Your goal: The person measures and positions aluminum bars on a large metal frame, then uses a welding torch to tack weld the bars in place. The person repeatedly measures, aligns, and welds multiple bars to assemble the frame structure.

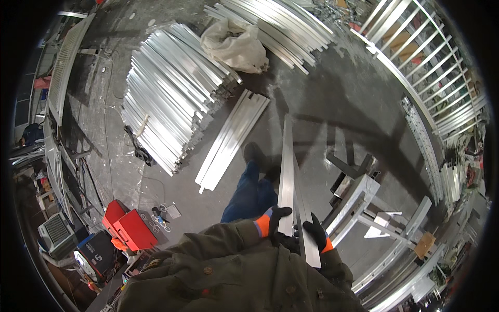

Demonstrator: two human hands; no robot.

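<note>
Gripping two long aluminium profiles (287, 177) at their near ends, both gloved hands closed on them. Left hand (275, 221) wraps the left strip, right hand (316, 234) clamps the right strip, which runs down past my jacket. Both profiles point away from me, off the floor, over my boot (254, 154).

Progress, as I judge it: the pair is lifted and in hand, not set down anywhere yet. Left of the profiles lies a small flat batch (233, 139) on the concrete, and further left a big stack (174, 91) of the same stock. Right of the profiles stands a metal frame stand (358, 200), nothing on it that I can see.

Hard to read: my fingertips are behind the strips, so exact finger placement is unclear. Can't tell if the two profiles touch each other at the far ends. A railing panel (421, 57), far right of the profiles, bends with the lens. Red toolbox (130, 226) sits well left.
</note>
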